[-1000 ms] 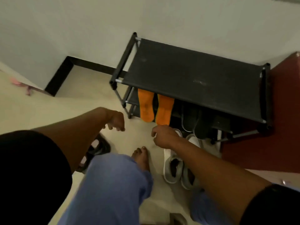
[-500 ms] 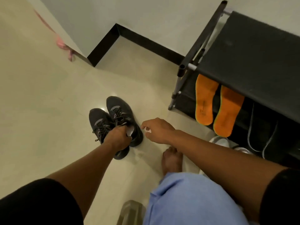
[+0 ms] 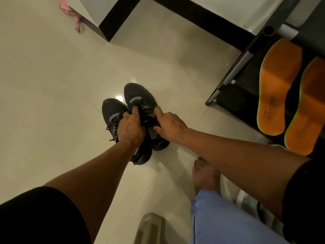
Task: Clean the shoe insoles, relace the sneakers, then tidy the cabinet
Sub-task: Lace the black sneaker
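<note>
Two dark grey sneakers stand side by side on the pale tiled floor, the left sneaker [image 3: 112, 110] and the right sneaker [image 3: 139, 95]. My left hand [image 3: 129, 126] grips them from above between the two, fingers curled into the laces. My right hand [image 3: 169, 125] rests on the right sneaker's outer side, forefinger stretched along it and thumb at the collar. Two orange insoles [image 3: 276, 88] lean on the lower shelf of the black shoe rack [image 3: 228, 81] at the right.
A wall corner with black skirting [image 3: 112, 27] juts in at the top. A pink cloth [image 3: 70, 11] lies beside it. My bare foot [image 3: 205, 175] stands below the sneakers, and a grey object [image 3: 151, 228] sits at the bottom edge.
My view swung left and down from the rack to the sneakers. My left hand took hold of the pair; my right hand moved onto the right sneaker.
</note>
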Demonstrator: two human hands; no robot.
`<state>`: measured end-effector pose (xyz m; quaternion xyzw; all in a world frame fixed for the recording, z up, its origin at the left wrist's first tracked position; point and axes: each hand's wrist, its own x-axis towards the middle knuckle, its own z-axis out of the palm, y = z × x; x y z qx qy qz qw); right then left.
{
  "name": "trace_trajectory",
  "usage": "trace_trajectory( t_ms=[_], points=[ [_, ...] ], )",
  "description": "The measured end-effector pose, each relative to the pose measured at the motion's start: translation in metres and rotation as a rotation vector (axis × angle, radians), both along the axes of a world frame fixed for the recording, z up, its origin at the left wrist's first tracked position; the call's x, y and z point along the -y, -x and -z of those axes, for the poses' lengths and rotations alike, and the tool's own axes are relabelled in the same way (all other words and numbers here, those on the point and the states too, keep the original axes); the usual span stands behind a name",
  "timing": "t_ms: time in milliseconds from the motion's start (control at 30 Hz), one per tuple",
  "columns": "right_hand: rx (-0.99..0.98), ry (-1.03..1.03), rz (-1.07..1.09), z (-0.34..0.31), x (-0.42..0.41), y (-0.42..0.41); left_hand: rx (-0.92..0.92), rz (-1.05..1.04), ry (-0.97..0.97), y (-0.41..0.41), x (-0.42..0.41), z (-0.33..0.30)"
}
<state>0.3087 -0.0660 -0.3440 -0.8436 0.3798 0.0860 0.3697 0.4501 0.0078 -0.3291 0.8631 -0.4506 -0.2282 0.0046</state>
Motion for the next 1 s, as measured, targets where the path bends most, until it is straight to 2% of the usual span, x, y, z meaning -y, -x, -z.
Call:
trace_trajectory(
  t_ms=[267, 433, 633, 800, 1000],
  points=[
    [-0.072, 0.013, 0.113, 0.008, 0.007, -0.011, -0.022, -0.079, 0.073, 0.005, 0.013, -0.002],
    [-0.046, 0.034, 0.148, -0.035, 0.025, 0.003, -0.040, -0.053, 0.210, 0.015, 0.024, -0.038],
    [0.018, 0.201, 0.207, -0.137, 0.050, 0.020, -0.068, -0.067, 0.410, 0.036, 0.035, -0.143],
    [0.068, 0.352, 0.264, -0.246, 0.048, 0.043, -0.119, -0.095, 0.591, 0.052, 0.039, -0.250],
    [0.157, 0.541, 0.411, -0.390, 0.024, 0.105, -0.205, 0.080, 0.739, 0.090, 0.042, -0.388]
  ],
)
